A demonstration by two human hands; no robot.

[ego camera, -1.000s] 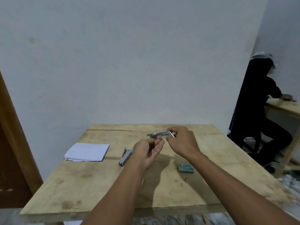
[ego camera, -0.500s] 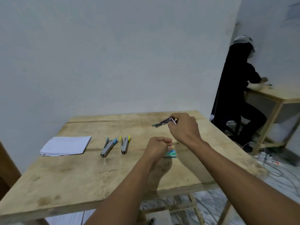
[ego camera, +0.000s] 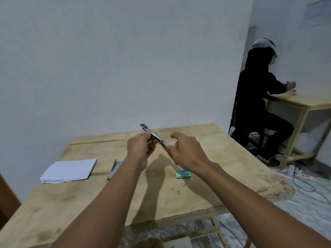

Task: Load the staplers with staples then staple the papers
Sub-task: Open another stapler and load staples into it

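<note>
Left of the stapler I'm holding, the stack of papers lies flat on the table; it should be light and floppy, so I'd pinch a corner and square the sheets before stapling. Nearer the held stapler, a second stapler lies on the wood, its right side hidden behind my left forearm, so I can't tell whether it is open or loaded.

Raised above the table's middle is the green-tipped stapler: small, stiff metal, probably light and a bit slick. My left hand is wrapped around its middle, fingers closed on it. My right hand meets its near end, thumb and lower fingers narrowed there, forefinger lifted free; whether they pinch the stapler or a strip of staples is too small to make out. The magazine is mostly covered by my hands.

Below and right of the stapler sits the staple box, with two tiny bits near it, likely loose staples, brittle strips best lifted gently by the sides.
</note>
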